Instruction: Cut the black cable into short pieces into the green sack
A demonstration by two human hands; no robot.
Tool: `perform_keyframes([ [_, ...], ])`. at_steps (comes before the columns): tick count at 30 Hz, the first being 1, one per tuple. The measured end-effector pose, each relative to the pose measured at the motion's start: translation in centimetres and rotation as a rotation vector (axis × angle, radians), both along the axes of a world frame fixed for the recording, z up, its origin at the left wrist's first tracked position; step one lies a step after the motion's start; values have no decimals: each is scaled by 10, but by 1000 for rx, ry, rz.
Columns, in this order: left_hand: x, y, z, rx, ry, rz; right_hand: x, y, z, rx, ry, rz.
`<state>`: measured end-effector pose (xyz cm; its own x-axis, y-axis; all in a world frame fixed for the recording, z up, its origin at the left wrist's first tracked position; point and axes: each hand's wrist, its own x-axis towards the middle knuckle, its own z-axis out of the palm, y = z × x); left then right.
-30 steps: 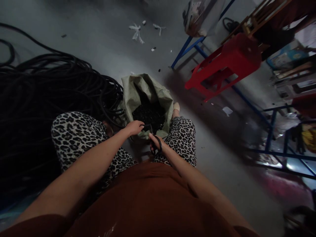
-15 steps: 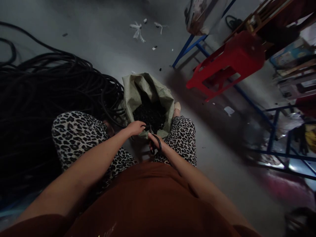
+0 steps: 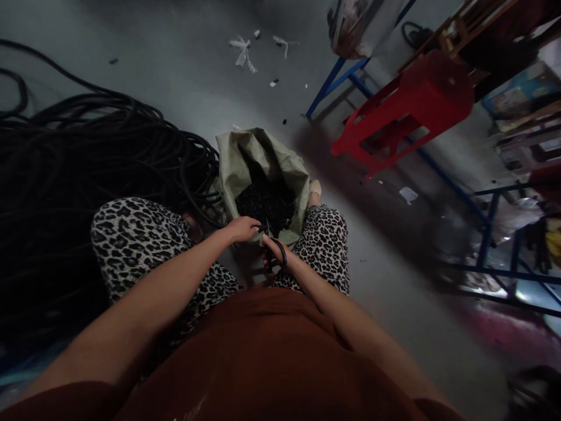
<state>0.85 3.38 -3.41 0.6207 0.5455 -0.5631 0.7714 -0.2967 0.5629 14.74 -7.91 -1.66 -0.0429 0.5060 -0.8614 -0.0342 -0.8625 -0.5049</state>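
Note:
My left hand (image 3: 244,228) is closed round a black rubber cord (image 3: 263,227), whose short end sticks out past the fingertips. In my right hand (image 3: 272,250) is a pair of scissors (image 3: 283,255) with black handles, its blades pointing up at the cord's end. Both hands are over the near rim of a pale woven sack (image 3: 228,158) standing between my legs. Small black cut pieces (image 3: 265,202) lie inside it. From the left, the cord appears to run out of a large heap of black cord (image 3: 109,152) and pass by the sack to my left hand.
A red plastic stool (image 3: 407,111) lies tilted at the right, beside blue metal frame legs (image 3: 337,82). White plastic scraps (image 3: 242,51) are scattered on the grey floor beyond the sack. More blue frames (image 3: 491,234) and bagged items stand at the far right.
My left hand has shifted very slightly right and down, with the cord end reaching a little further toward the blades. The view has moved slightly; otherwise things stay put.

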Motion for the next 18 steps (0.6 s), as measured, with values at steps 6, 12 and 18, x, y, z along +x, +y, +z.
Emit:
perform_keyframes([
  [6,0,0,-3,-20,-11,-6,0,0,-4,2,-2,-2],
  [12,0,-2,-3,6,14,-10,0,-1,-9,70,-97,33],
  [18,-4,0,3,100,97,-83,3,1,-10,58,-194,13],
])
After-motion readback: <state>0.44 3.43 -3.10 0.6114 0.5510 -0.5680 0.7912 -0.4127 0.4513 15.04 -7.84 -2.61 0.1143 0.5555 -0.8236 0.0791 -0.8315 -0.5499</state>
